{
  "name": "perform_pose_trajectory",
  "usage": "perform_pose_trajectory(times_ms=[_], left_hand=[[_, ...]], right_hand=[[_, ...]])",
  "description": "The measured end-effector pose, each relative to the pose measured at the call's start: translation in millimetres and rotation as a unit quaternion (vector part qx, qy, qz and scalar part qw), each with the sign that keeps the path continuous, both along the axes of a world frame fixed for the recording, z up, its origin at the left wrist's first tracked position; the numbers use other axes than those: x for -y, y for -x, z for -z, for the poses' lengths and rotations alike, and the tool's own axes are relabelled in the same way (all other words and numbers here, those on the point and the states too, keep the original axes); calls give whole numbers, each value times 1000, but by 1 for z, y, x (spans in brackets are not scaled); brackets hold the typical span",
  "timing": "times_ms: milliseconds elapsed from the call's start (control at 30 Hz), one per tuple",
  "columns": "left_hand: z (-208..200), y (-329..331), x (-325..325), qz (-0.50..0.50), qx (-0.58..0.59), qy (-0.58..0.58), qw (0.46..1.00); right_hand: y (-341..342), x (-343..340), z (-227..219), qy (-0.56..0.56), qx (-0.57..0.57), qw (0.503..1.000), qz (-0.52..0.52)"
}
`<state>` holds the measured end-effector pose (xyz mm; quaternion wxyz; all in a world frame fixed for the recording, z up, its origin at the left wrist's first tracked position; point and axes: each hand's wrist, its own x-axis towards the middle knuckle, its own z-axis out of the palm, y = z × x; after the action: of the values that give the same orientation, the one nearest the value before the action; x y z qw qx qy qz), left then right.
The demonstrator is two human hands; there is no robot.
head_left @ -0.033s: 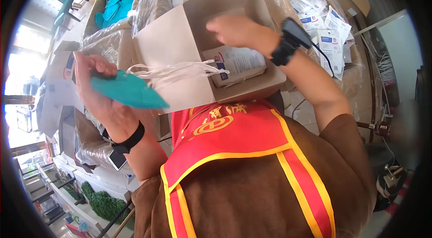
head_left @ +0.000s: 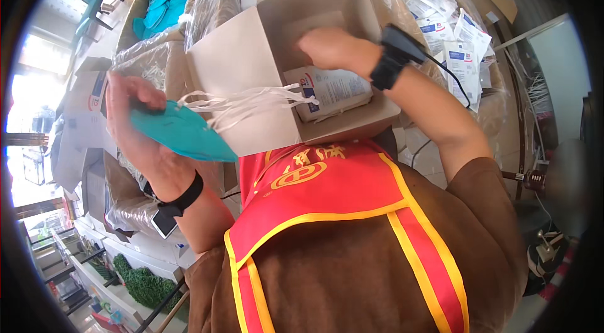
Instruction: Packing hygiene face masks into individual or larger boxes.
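My left hand (head_left: 129, 97) is closed on the upper end of a folded teal face mask (head_left: 182, 135); its fingers are curled. White straps (head_left: 251, 100) stretch from the mask across the side flap of an open cardboard box (head_left: 236, 59), and their ends hang over its edge. Inside the box, near its front, lies a stack of white printed packets (head_left: 340, 90). Above that stack, in the box, is my right hand (head_left: 333, 50), its fingers smeared by motion and partly in shadow. Whether it holds anything cannot be made out.
Teal masks (head_left: 167, 9) fill a lined carton at the far left. A lined carton at the far right holds white packets (head_left: 462, 59). Below the teal masks stands another plastic-lined carton (head_left: 148, 59) with white straps. A cable (head_left: 450, 72) trails from my right wrist device.
My right hand has shifted slightly to the right and nearer to me within the box. The mask in my left hand has tipped a little downward.
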<state>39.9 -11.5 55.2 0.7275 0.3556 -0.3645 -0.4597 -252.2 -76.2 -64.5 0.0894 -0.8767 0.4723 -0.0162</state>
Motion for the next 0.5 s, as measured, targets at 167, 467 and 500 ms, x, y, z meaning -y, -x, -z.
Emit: perform_pose_trajectory(times_ms=[167, 467, 500], left_hand=[[11, 8, -17, 47, 136, -5, 990], [59, 42, -23, 203, 309, -95, 924], [60, 46, -21, 211, 343, -87, 911]], right_hand=[[3, 1, 55, -90, -157, 982, 49], [14, -58, -1, 39, -19, 999, 7], [19, -62, -6, 76, 21, 997, 6]])
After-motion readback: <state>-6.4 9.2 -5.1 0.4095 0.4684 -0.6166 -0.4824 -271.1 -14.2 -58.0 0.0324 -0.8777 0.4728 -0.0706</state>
